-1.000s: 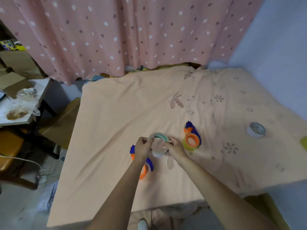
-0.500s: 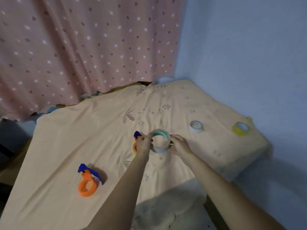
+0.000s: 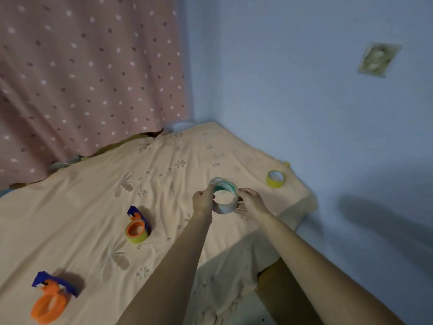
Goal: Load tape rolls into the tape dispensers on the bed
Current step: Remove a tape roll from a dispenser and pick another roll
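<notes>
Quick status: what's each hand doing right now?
Left hand: grips the left side of the clear tape roll.
Right hand: holds the same roll's right side, above the bed.

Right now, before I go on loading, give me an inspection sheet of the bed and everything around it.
Surface: bed, peach flowered sheet, wrinkled.
Job's things: clear roll held up over the bed; yellow roll lying near the far corner; loaded dispenser carrying yellow tape; empty dispenser near the front edge.
Clutter: nothing seen.
Grips: left hand and right hand both hold the clear roll, one on each side.
Cables: nothing seen.
Surroundings: pink dotted curtain behind; blue wall bearing a small picture.
</notes>
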A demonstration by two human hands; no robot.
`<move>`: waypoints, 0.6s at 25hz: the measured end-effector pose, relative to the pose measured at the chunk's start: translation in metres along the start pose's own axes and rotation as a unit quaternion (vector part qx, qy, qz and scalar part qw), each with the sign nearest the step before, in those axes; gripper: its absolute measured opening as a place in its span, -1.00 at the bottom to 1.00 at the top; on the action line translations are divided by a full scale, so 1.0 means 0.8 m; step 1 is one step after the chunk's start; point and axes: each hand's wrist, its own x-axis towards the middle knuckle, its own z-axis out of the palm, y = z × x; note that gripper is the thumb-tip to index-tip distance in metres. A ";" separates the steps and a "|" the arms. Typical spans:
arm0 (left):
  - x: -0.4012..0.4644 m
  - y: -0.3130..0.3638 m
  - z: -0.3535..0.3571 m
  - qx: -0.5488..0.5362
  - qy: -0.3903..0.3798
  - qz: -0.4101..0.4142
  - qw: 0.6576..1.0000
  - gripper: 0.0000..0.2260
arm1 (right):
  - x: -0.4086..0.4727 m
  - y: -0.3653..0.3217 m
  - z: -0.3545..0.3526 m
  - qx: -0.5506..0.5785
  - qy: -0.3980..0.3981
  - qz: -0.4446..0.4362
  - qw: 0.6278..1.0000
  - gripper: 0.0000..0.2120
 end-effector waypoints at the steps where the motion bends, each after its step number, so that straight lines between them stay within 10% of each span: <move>1: 0.008 -0.001 0.014 0.004 -0.005 -0.001 1.000 -0.64 | 0.010 -0.003 -0.011 -0.004 0.003 -0.002 1.000 -0.87; 15: 0.228 -0.015 0.164 0.010 -0.082 -0.098 0.992 -0.75 | 0.257 -0.054 -0.073 -0.140 0.082 0.029 0.986 -0.85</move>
